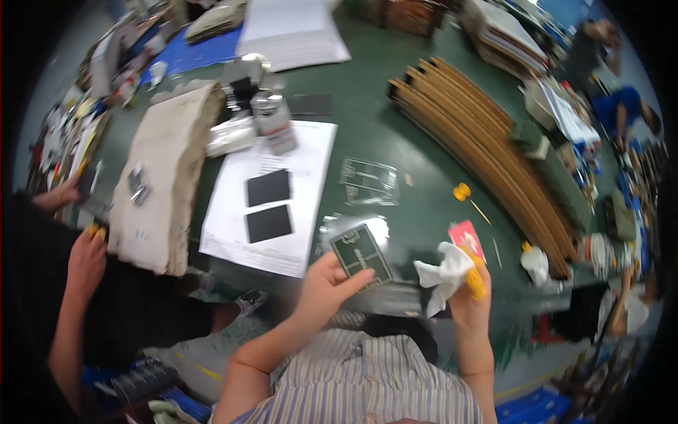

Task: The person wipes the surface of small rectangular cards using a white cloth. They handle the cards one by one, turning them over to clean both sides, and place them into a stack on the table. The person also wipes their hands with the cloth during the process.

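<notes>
My left hand [321, 288] grips a small dark green plate [361, 256] printed with thin pale lines, the thumb lying across its lower edge. In my right hand [472, 302] is a crumpled white cloth [446, 274]; yellow covers [476, 284] sit on its fingers. Just beyond the cloth lies a pink-red card [466, 238], partly hidden by that hand. Clear sheets or sleeves with pale outlines [369, 181] rest on the green table [367, 92] ahead of the plate. Two black rectangular plates [268, 188] lie on a printed white paper [300, 201] to the left.
A metal can [274, 121] stands on the paper's far part. At left is a thick beige cloth pad [166, 177], beside a co-worker's hand [86, 261]. Long brown bars [480, 155] lie at right. Nearer are yellow finger covers [461, 192], a thin stick [480, 211] and a white bottle [534, 265].
</notes>
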